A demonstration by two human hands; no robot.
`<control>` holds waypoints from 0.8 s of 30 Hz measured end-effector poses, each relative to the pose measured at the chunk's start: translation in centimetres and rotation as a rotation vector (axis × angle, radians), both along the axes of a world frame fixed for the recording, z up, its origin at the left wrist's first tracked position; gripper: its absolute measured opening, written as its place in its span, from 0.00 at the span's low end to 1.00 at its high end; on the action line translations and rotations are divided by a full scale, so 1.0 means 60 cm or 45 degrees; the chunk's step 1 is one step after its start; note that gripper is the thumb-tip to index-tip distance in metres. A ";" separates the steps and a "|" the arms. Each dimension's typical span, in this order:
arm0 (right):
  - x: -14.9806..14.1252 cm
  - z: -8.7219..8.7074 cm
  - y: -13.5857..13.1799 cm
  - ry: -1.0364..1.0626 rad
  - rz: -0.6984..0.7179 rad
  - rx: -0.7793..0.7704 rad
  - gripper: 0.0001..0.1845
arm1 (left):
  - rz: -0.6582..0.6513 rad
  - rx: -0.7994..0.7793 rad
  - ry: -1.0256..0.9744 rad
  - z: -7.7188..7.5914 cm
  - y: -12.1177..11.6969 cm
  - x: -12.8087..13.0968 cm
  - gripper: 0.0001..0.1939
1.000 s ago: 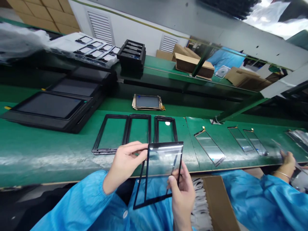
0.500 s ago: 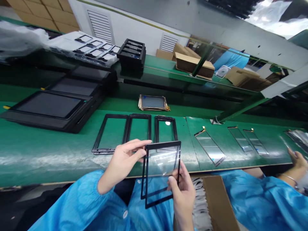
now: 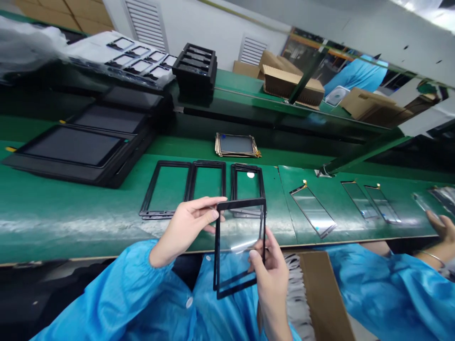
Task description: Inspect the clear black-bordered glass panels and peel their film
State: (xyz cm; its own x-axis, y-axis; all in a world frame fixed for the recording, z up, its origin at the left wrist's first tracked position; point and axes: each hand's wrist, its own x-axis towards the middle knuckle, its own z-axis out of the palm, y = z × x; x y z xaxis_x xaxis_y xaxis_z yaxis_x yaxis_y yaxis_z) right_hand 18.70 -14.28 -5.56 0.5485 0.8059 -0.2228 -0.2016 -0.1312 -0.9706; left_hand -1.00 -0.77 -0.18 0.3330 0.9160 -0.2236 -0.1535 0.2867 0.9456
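Observation:
I hold a clear glass panel with a black border (image 3: 240,232) upright above the front edge of the green bench (image 3: 71,227). My left hand (image 3: 185,227) pinches its upper left edge. My right hand (image 3: 272,279) grips its lower right side, with the thumb on the glass. Just behind the panel lie several black rectangular frames (image 3: 208,163) on the green surface. The nearest of them is partly hidden by the panel and my left hand.
Clear panels with gold tabs (image 3: 313,210) lie along the bench to the right, and a stack of panels (image 3: 236,144) lies behind. A co-worker's hand (image 3: 441,227) reaches in at right. Dark tablet-sized fixtures (image 3: 71,147) sit left. A cardboard box (image 3: 320,293) stands below the bench.
The panel has swung from leaning to nearly upright and risen slightly in my hands. The view has shifted slightly, and the co-worker's hand has moved further right.

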 end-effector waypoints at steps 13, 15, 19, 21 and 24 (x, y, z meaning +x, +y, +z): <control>-0.004 -0.013 -0.009 -0.348 0.032 -0.018 0.34 | 0.043 -0.037 -0.053 -0.004 -0.001 0.004 0.24; 0.002 -0.008 -0.005 -0.619 0.038 0.024 0.30 | 0.051 -0.010 0.005 0.003 -0.001 0.004 0.24; 0.028 0.030 0.028 -0.628 0.085 0.151 0.34 | 0.011 0.088 0.105 0.017 -0.007 -0.002 0.20; 0.044 0.057 0.052 -0.370 0.175 0.182 0.31 | -0.023 0.132 0.131 0.023 -0.011 -0.007 0.19; 0.059 0.088 0.081 -0.200 0.242 0.167 0.23 | -0.052 0.179 0.168 0.028 -0.019 -0.015 0.17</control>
